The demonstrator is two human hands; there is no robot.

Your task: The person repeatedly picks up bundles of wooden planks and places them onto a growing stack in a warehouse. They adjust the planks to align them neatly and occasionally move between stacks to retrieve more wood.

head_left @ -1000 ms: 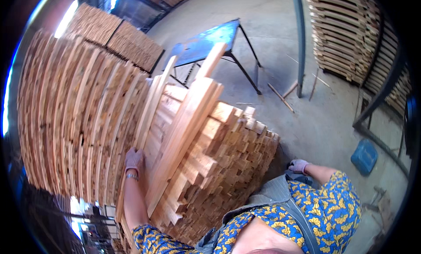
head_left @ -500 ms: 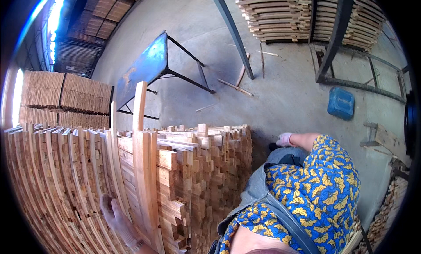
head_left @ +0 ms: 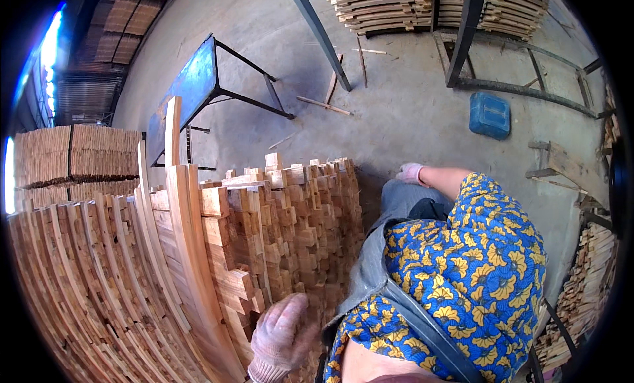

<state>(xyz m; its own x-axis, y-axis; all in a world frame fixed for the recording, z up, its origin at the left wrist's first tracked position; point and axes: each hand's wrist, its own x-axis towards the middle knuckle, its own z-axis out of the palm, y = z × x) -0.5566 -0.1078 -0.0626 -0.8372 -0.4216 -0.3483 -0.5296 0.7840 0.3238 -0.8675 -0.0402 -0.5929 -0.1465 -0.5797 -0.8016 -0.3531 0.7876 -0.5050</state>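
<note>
My left hand (head_left: 281, 333), in a pale knitted glove, is over the near right side of a large stack of wooden strips (head_left: 297, 244). Its fingers are loosely bent and a little smeared by motion, the thumb side apart; nothing shows in them. My right hand (head_left: 412, 173), also gloved, is low beside my leg, right of the stack's far end. Its fingertips are too small and hidden to read. Several longer boards (head_left: 188, 244) stand up above the rest of the stack, left of my left hand.
A blue-topped table (head_left: 191, 79) with dark legs is tipped beyond the stack. Loose sticks (head_left: 323, 105) lie on the concrete floor near a metal post (head_left: 320, 36). A blue plastic container (head_left: 489, 115) stands at the right by a metal frame (head_left: 522, 95). More stacked wood (head_left: 99, 152) is behind at left.
My left hand has moved right, from beside the upright boards to the stack's near right side. The view has shifted, so the surroundings sit higher and further left. The boards remain standing.
</note>
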